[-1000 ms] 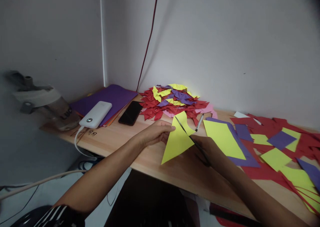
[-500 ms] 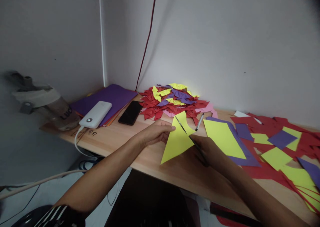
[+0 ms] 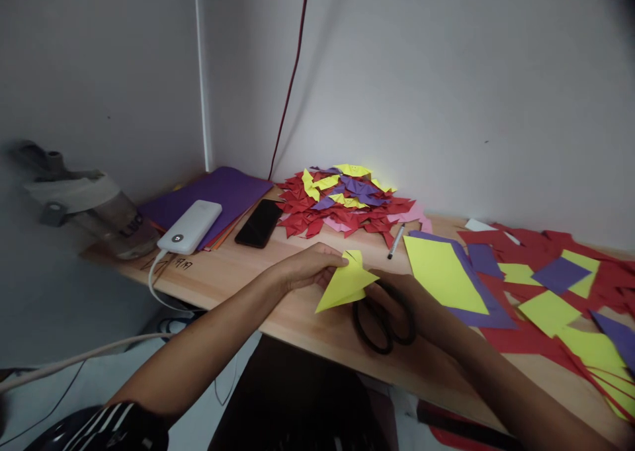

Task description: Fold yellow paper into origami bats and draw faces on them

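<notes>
My left hand (image 3: 317, 266) pinches a piece of yellow paper (image 3: 346, 283) along its left edge. The paper is bent over, with a point toward me and a small dark line near its upper end. At its right side is my right hand (image 3: 397, 292), closed, with black-handled scissors (image 3: 372, 332) in it. The scissors' finger loops hang below the hand; their blades are mostly hidden. Whether the right fingertips also grip the paper is hard to see.
Behind the hands lies a pile of folded red, purple and yellow paper shapes (image 3: 302, 223). A pen (image 3: 396, 241), yellow sheet (image 3: 441, 272) and paper pieces (image 3: 550, 312) lie rightward. Leftward are a phone (image 3: 258, 223), power bank (image 3: 191, 227), purple sheets (image 3: 233, 183) and bottle (image 3: 109, 213).
The yellow paper has gone from spread out to bent over and lower. The scissors have swung from lying across the paper to loops hanging below my right hand.
</notes>
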### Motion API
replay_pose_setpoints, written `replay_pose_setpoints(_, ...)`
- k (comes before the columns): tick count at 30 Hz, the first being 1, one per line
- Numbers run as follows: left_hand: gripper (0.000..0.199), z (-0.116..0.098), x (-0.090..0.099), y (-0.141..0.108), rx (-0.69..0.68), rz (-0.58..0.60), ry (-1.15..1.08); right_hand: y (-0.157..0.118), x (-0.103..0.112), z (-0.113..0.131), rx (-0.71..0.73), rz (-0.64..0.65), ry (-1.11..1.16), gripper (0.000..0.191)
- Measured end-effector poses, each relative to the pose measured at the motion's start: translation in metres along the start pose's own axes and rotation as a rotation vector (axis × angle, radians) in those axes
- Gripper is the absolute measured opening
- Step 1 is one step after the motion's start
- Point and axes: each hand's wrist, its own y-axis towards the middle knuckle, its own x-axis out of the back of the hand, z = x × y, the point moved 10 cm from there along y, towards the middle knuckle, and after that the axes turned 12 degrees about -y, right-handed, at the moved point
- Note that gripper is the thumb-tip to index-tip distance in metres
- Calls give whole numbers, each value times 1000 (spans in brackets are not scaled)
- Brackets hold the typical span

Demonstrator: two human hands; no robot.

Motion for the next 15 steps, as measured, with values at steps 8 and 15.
replay_pose_setpoints(8,34,-2,-4,-2,2,17,-34,-1,-1,-16,-90,-18,3,29)
replay_pose_setpoints(15,36,-15,1,1,-155,4,-153,-3,3,-8,-109,-4,0,22)
